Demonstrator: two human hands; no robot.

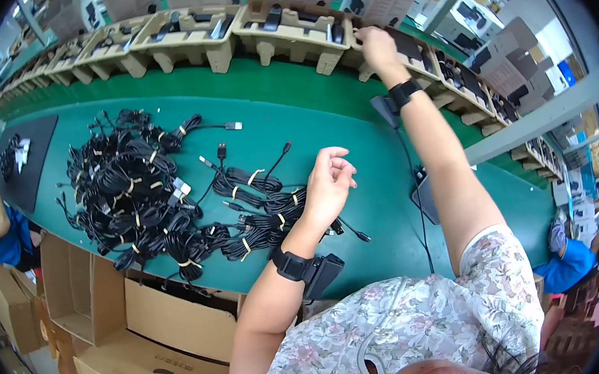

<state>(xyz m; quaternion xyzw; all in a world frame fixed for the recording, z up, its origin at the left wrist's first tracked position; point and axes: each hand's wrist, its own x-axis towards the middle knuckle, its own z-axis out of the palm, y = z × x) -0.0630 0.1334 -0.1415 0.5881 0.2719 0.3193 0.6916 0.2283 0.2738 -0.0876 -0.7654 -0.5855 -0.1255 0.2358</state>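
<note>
Light, springy cable bundles beside the left hand

The black cable bundles, heaped left and middle on the green worktop, look light, flexible and prone to snagging; the pale ties seem the surest hold. Thin coils trail plug ends. Just right, the left hand is loosely curled, apparently empty. Far right, the right hand meets a tan moulded tray; its grip I cannot tell.

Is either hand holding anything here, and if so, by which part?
The left hand holds nothing visible, beside the black cables. Whether the right hand, at the tan trays, grips anything cannot be told.
</note>
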